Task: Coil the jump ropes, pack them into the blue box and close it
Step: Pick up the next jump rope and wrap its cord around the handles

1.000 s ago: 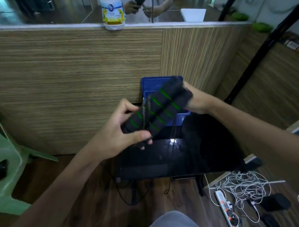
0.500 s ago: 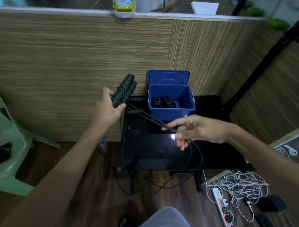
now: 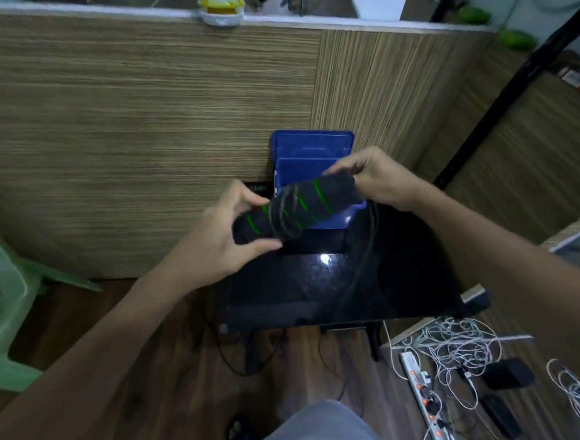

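Head view: jump rope handles (image 3: 295,208), black foam with green rings, are held bundled at centre, just in front of the open blue box (image 3: 313,154) at 12 o'clock. Left hand (image 3: 225,230) is curled round the lower end, right hand (image 3: 372,177) pinches the upper end. Thin cord (image 3: 363,256) hangs limp toward 5 o'clock. Foam is judged light, soft, grippy; cord floppy, tangle-prone, best gathered near the handles.

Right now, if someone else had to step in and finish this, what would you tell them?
Left hand grips the lower end of the black jump rope handles; right hand holds the upper end. Cord is wound round the handles, with a loose loop hanging over the black table. The blue box stands open behind. Left: finish coiling, put the bundle in, close the lid.
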